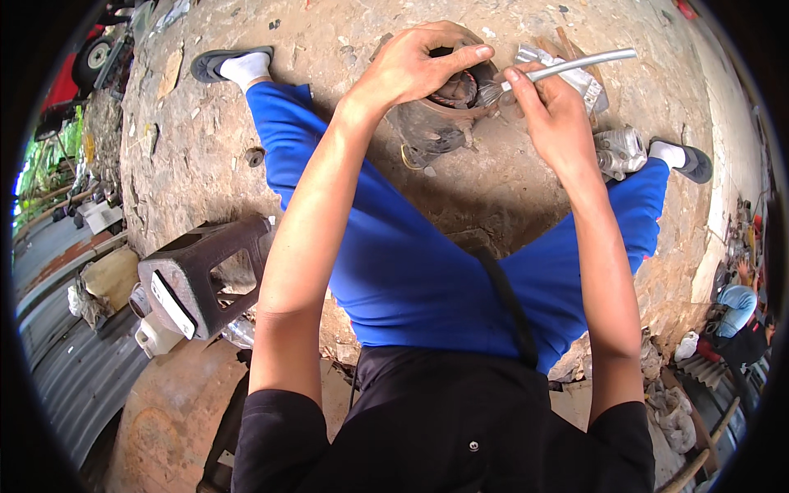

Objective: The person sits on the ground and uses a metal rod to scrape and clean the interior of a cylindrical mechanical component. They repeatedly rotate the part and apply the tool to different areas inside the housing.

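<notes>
A round, rusty motor housing point(436, 122) with wire windings point(460, 89) inside it sits on the rough ground between my spread legs. My left hand point(411, 66) grips its far left rim, the thumb reaching over the opening and the other fingers partly hidden behind the edge. In my right hand point(552, 111) is a brush point(583, 62) with a long silver handle, pinched between thumb and fingers. Its bristles point left into the right side of the opening, close to the windings.
Beyond my right hand lies a silver packet point(588, 89); a crumpled clear plastic bottle point(622, 151) is by my right foot. A dark plastic stool point(205, 267) with a white phone point(173, 305) stands left. Corrugated sheets point(78, 394) are lower left. Another person point(737, 311) is far right.
</notes>
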{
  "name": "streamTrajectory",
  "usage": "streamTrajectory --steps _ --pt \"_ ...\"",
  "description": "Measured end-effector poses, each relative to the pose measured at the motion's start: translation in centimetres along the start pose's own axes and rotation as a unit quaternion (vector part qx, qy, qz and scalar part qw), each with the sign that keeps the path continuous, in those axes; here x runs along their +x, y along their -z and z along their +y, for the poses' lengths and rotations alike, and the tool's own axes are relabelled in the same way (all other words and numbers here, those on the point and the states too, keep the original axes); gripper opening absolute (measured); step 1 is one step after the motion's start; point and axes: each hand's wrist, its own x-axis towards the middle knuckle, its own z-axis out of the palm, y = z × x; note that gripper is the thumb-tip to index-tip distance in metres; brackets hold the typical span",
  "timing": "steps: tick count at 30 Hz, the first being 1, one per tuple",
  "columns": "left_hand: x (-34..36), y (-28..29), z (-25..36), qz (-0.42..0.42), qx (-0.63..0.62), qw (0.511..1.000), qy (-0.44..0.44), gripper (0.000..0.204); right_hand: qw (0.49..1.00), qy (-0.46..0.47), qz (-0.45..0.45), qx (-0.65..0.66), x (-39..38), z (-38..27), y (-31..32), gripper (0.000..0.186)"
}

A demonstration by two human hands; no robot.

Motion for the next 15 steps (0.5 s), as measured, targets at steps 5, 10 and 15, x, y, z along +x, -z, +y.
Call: streamTrajectory --steps 5,10,15 --pt "0.0 0.1 -0.5 0.006 -0.004 1.000 -0.012 0.049 1.000 0.015 0.021 0.008 -2.2 -0.7 -0.7 0.029" --pt "0.0 -0.2 -0.8 0.015 0.003 1.000 -0.021 0.051 0.994 0.021 0.045 0.095 -3.1 -1.5 -1.0 0.018" --pt "0.0 0.0 -0.2 0.011 -0.011 1.000 -0.001 0.049 0.998 0.003 0.059 0.002 -3.4 -0.3 -1.1 0.017"
